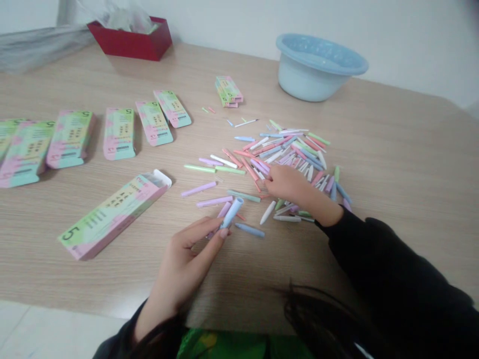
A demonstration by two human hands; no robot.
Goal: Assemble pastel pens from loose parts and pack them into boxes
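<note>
Dark hair (pixel 318 316) hangs nearest. Over the wood-grained table (pixel 392 164), the left hand (pixel 189 254) pinches a blue tube (pixel 232 213); the right hand's (pixel 292 182) fingers are at the pen parts (pixel 295 154), their grip unclear. Behind stand a basin (pixel 314 75) and red tray (pixel 130 46), by a white wall (pixel 232 25). Pale floor (pixel 45 329) shows lower left.

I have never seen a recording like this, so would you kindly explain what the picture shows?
There is no machine here: a person works bare-handed, seen by one camera worn on the head, looking forward and down. The left hand holds a light blue tube. The right hand is at a pile of pastel pen parts; what its fingertips grip is unclear. Printed cartons lie on the table, mostly to the left. Farther back stand a blue basin and a red box.
</note>
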